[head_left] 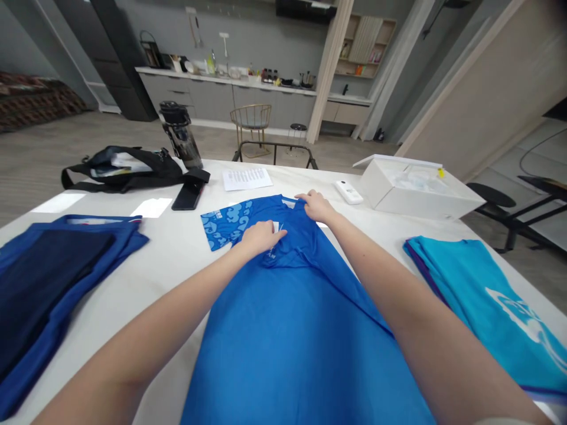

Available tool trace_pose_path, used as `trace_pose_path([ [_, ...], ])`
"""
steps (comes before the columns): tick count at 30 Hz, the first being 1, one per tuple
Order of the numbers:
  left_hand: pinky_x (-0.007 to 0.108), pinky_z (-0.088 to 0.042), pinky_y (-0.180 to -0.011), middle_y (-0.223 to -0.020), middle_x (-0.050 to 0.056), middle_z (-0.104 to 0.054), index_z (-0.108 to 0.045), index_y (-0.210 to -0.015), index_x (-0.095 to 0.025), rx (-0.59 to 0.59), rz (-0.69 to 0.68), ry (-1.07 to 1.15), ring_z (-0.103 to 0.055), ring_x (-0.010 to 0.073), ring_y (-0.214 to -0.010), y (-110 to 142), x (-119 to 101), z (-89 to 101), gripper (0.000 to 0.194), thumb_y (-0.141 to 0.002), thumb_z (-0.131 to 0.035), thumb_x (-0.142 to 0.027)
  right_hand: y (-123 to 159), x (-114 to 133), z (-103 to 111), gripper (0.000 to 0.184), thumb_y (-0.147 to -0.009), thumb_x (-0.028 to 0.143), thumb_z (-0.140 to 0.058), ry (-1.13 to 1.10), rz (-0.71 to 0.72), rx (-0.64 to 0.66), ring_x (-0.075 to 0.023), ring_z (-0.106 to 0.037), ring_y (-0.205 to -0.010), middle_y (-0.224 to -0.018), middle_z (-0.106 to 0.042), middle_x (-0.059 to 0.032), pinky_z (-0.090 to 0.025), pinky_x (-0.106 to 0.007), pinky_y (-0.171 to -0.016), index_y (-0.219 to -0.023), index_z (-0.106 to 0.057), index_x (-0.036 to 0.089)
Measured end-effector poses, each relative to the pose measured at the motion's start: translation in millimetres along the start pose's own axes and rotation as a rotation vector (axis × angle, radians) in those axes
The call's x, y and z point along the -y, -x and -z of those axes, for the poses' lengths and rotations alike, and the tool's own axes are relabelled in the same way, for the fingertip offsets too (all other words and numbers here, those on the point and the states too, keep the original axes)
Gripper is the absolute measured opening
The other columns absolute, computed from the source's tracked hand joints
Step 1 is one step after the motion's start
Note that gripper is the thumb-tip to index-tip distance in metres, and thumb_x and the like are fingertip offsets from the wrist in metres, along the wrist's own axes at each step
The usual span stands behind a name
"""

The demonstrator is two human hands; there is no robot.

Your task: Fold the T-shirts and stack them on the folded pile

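As the blue jersey [292,336] lies across the white bench [190,183] beneath both hands, the left hand [261,237] presses spread on its upper fold while the right hand [316,206] curls over its far edge.

Two bare, slender forearms [146,319] narrowing at the wrists into smooth, bare hands [261,237]
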State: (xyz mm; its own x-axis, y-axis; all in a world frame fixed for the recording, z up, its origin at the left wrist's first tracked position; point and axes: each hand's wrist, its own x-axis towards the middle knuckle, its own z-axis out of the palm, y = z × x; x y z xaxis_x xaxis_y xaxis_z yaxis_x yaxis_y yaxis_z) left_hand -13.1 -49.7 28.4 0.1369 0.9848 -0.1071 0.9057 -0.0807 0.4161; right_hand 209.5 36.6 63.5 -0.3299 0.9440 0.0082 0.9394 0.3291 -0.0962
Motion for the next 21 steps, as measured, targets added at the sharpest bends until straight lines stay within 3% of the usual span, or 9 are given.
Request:
trace_pose_path([
  [5,0.041,-0.054,-0.088,-0.118,0.020,-0.072,-0.069,-0.114,-0.013,-0.001,-0.021,-0.163,-0.070,0.0347,-0.110,29,-18,-13.0,0.051,-0.095,-0.053,-0.057,-23,4,-29,0.053,-0.097,0.025,-0.045,0.167,-0.016,0.034,-0.0374,-0.039,-0.137,-0.156,-0.041,-0.0133,-0.039,-0.063,-0.106,-0.147,-0.056,0.036],
  [8,0.042,-0.053,-0.091,-0.121,0.020,-0.070,-0.071,-0.108,-0.014,0.021,-0.041,-0.183,-0.067,0.0352,-0.115,32,-21,-14.3,0.042,-0.095,-0.057,-0.052,-28,1,-38,0.048,-0.097,0.025,-0.044,0.167,-0.039,0.013,-0.0365,-0.035,-0.141,-0.159,-0.040,-0.0128,-0.038,-0.064,-0.106,-0.141,-0.060,0.032],
  [11,0.042,-0.051,-0.089,-0.116,0.018,-0.071,-0.070,-0.095,-0.016,0.064,-0.071,-0.138,-0.067,0.0349,-0.113,31,-19,-12.0,0.029,-0.096,-0.058,-0.043,-29,-5,-41,0.037,-0.096,0.025,-0.045,0.155,-0.071,-0.050,-0.0352,-0.040,-0.135,-0.150,-0.048,-0.0154,-0.040,-0.062,-0.104,-0.126,-0.067,0.025],
  [15,0.032,-0.046,-0.072,-0.085,0.007,-0.072,-0.063,-0.088,-0.020,0.033,-0.090,0.182,-0.069,0.0238,-0.085,24,-16,-5.1,0.019,-0.097,-0.057,-0.036,-27,-16,-33,0.031,-0.096,0.024,-0.044,0.115,-0.159,-0.146,-0.0350,-0.049,-0.124,-0.134,-0.058,-0.0183,-0.043,-0.058,-0.099,-0.114,-0.069,0.019],
  [18,0.026,-0.038,-0.059,-0.064,-0.003,-0.062,-0.059,-0.091,-0.022,-0.086,-0.102,0.473,-0.060,0.0156,-0.062,12,-12,7.0,0.012,-0.094,-0.061,-0.033,-28,-24,-21,0.031,-0.094,0.022,-0.044,0.086,-0.224,-0.194,-0.0348,-0.051,-0.120,-0.128,-0.061,-0.0198,-0.043,-0.055,-0.098,-0.113,-0.068,0.016],
  [21,0.023,-0.030,-0.051,-0.056,-0.007,-0.053,-0.058,-0.090,-0.022,-0.156,-0.083,0.658,-0.049,0.0114,-0.049,-13,-5,28.5,0.014,-0.090,-0.066,-0.034,-34,-30,-9,0.031,-0.094,0.022,-0.044,0.080,-0.261,-0.234,-0.0346,-0.053,-0.118,-0.125,-0.062,-0.0200,-0.043,-0.053,-0.098,-0.113,-0.067,0.014],
])
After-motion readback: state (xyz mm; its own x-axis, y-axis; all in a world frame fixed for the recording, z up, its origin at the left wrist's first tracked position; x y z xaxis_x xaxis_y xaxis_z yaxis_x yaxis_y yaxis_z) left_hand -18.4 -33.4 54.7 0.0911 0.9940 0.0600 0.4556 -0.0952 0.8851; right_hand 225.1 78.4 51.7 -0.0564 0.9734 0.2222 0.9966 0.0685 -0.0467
